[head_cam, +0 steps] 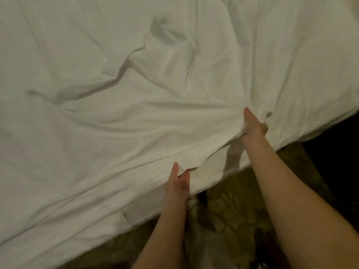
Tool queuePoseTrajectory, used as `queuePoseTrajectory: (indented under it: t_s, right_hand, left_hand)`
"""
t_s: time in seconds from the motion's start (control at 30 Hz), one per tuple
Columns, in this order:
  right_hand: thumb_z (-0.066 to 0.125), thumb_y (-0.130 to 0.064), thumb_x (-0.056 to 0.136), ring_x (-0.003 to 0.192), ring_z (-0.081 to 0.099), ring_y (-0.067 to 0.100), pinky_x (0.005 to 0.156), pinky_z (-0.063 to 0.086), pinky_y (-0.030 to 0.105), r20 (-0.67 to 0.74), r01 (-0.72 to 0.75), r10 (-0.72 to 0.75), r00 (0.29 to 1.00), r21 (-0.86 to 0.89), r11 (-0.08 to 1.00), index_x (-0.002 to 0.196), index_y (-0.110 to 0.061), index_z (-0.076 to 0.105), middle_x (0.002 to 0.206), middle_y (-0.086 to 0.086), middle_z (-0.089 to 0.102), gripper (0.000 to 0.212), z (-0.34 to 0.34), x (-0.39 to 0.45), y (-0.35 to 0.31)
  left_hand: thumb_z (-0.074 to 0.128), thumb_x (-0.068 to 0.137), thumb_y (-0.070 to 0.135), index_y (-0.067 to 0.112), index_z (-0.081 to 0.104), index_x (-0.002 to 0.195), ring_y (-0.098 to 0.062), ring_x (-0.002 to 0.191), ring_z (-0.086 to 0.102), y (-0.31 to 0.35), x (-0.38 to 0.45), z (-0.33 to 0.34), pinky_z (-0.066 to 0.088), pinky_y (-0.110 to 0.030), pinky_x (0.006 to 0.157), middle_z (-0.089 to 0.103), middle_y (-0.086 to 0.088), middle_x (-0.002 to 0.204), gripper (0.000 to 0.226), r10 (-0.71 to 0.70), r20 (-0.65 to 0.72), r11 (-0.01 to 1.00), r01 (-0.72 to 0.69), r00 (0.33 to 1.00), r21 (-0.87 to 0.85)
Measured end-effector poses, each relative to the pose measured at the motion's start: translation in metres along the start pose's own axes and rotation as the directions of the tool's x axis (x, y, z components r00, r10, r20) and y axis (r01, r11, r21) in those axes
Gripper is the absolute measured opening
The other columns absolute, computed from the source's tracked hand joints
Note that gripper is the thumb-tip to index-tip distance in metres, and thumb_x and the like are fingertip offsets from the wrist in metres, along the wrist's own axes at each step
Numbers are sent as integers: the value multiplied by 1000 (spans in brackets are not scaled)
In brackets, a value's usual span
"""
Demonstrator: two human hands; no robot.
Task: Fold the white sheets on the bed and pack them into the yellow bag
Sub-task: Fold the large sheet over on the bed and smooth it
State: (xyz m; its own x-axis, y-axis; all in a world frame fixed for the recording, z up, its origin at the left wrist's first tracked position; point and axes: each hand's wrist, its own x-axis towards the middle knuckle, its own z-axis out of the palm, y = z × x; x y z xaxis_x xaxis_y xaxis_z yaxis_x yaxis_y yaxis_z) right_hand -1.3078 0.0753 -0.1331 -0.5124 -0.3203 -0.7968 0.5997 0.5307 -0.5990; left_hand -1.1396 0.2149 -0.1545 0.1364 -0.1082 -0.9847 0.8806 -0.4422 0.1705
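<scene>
A wrinkled white sheet [136,94] covers almost the whole view, spread over the bed. Its near edge runs diagonally from lower left to upper right. My left hand [177,183] pinches that edge near the bottom centre, thumb on top and fingers curled under the cloth. My right hand [252,129] grips a bunched fold of the sheet further up and to the right, close to the same edge. Both forearms reach in from the bottom right. The yellow bag is not in view.
Below the sheet's edge lies a dark olive patterned cover [229,214], dimly lit. The right edge beyond the bed is dark [340,152].
</scene>
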Motion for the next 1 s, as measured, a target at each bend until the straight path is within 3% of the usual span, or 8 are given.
queuePoseTrajectory:
  t_s: [0.07, 0.13, 0.27, 0.4, 0.6, 0.73, 0.87, 1.0]
  right_hand:
    - [79, -16, 79, 100, 59, 20, 98, 47, 31, -18, 67, -67, 998, -1, 998, 124, -6, 54, 117, 1, 59, 53, -5, 2, -9]
    - [75, -18, 82, 102, 59, 20, 98, 47, 31, -91, 56, -59, 994, -37, 998, 126, -7, 57, 120, 2, 60, 48, -22, 6, 7]
    - [77, -20, 81, 98, 64, 25, 90, 54, 44, -40, -191, 189, 981, -68, 979, 118, -11, 62, 114, 9, 66, 41, -49, -5, 64]
    - [77, -6, 78, 86, 64, 22, 77, 56, 35, 118, -284, 313, 942, -214, 935, 117, -6, 59, 107, 8, 65, 43, -30, -28, 88]
    - [76, -9, 80, 95, 56, 25, 93, 49, 35, -73, -186, 172, 982, -295, 937, 122, -1, 58, 115, 9, 61, 47, -41, -21, 88]
    - [70, -10, 85, 97, 54, 25, 94, 48, 36, -94, -185, 162, 982, -359, 915, 122, 1, 56, 114, 12, 59, 40, -49, -23, 87]
    - [70, -12, 85, 103, 58, 27, 92, 51, 38, -147, -138, 91, 985, -352, 926, 120, -2, 57, 123, 12, 60, 39, -55, -19, 84]
    - [70, -16, 86, 102, 62, 28, 80, 56, 42, -11, -253, 258, 966, -223, 941, 115, -8, 60, 114, 13, 64, 32, -54, -19, 83]
  left_hand:
    - [56, 96, 14, 1, 48, 134, -26, 96, 65, -3, -5, -10, 58, -27, 62, 58, -17, 122, 41, -32, -27, 999, 33, 999, 37]
    - [57, 95, 13, -1, 45, 134, -25, 87, 61, -7, -4, -25, 58, -27, 53, 56, -16, 108, 43, -44, -76, 988, 54, 996, 147]
    - [58, 94, 19, 4, 48, 134, -25, 82, 59, -7, 3, -38, 57, -35, 53, 60, -11, 97, 44, -165, -87, 979, 174, 982, 102]
    - [65, 88, 32, 16, 55, 123, -27, 95, 59, 4, 1, -34, 51, -37, 74, 61, -9, 111, 40, -111, -11, 994, 111, 994, -2]
    - [64, 90, 19, 11, 52, 131, -23, 79, 60, 32, 15, -43, 51, -36, 62, 62, -8, 114, 43, -20, -155, 993, 1, 988, -122]
    - [58, 93, 18, 18, 52, 114, -19, 74, 59, 43, 21, -57, 54, -27, 48, 61, -5, 89, 22, -22, -116, 991, 6, 993, -135]
    - [59, 93, 24, 16, 58, 106, -19, 76, 60, 49, 25, -72, 56, -31, 60, 62, -4, 93, 15, 38, -147, 970, -71, 988, -232]
    - [62, 91, 15, 14, 53, 122, -15, 74, 62, 56, 30, -85, 56, -25, 50, 63, -4, 102, 32, 119, -174, 926, -173, 977, -336]
